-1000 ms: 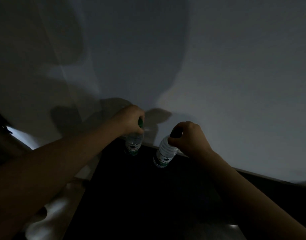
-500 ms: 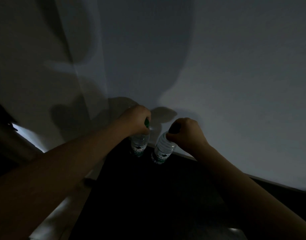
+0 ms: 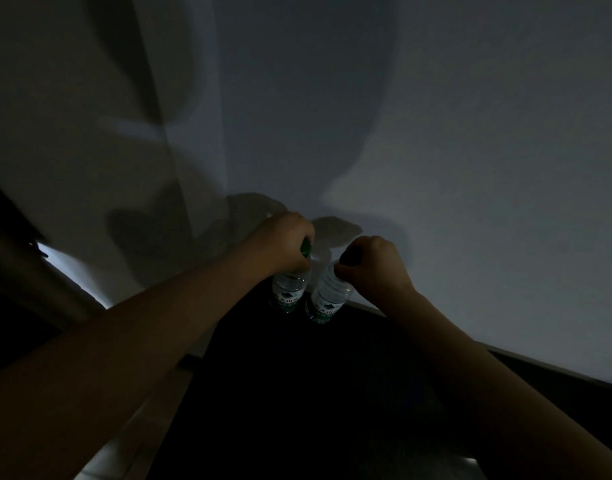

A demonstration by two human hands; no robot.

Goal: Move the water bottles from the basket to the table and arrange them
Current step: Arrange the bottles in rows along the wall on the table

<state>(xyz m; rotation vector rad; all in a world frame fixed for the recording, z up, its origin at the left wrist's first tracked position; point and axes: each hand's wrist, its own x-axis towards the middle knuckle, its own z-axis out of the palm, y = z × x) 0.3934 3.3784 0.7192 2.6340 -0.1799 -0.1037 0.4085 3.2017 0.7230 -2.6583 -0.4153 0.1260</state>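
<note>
The scene is very dark. Two clear plastic water bottles with green labels and green caps stand side by side at the far edge of a black table [image 3: 297, 393], close to the wall. My left hand [image 3: 285, 242] grips the neck of the left bottle [image 3: 287, 292]. My right hand [image 3: 370, 265] grips the cap end of the right bottle [image 3: 327, 301], which leans slightly to the right. The two bottles are nearly touching. No basket is in view.
A pale wall [image 3: 436, 168] rises right behind the bottles, with my shadows on it. A lighter floor strip [image 3: 131, 441] runs along the table's left side. A dark piece of furniture [image 3: 17, 289] stands at the far left.
Both hands have carried the bottles closer together, and the gap between them has shrunk. The view has shifted a little, so the bottles sit further right in the frame.
</note>
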